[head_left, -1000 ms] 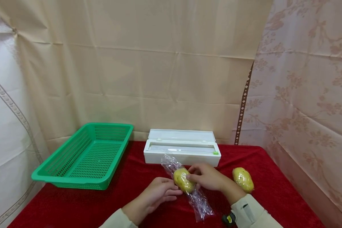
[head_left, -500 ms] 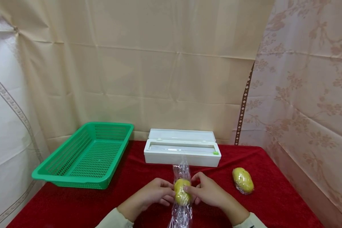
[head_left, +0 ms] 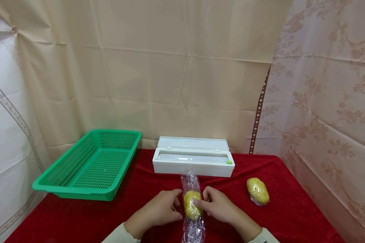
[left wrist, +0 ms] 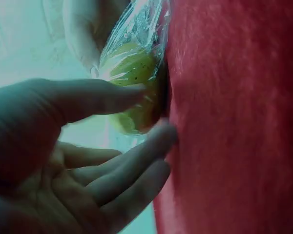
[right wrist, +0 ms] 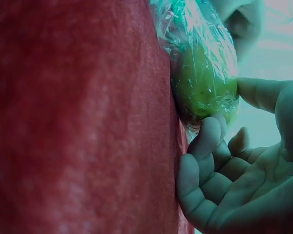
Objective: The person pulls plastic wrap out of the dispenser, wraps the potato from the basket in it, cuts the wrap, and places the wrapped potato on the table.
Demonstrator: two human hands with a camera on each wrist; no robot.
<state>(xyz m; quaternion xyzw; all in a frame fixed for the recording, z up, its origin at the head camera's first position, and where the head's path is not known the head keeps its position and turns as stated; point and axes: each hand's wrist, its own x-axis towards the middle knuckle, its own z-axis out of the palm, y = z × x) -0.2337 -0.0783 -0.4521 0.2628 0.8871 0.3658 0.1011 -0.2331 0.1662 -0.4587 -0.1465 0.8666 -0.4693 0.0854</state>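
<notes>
A yellow potato (head_left: 192,204) lies on the red cloth between the two hands, wrapped in clear plastic film (head_left: 193,230). Loose ends of the film stretch away toward the far side and toward the near edge. The right hand (head_left: 220,206) pinches the potato from its right, thumb on top and index finger at its side in the right wrist view. On the other side, the left hand (head_left: 159,210) is beside the potato with loosely bent, parted fingers and appears apart from it. In the left wrist view the potato (left wrist: 134,73) shows behind the left thumb.
Behind the hands stands a white film dispenser box (head_left: 193,169) with its lid raised and a green slider at the right. A second film-wrapped potato (head_left: 257,191) lies to the right. At the left is a green plastic basket (head_left: 76,191). A beige curtain (head_left: 158,67) hangs behind the table.
The wrapped potato has turned from slanting to nearly straight, its film ends now pointing away and toward the person. The left hand has drawn slightly off it; the right hand keeps its pinch.
</notes>
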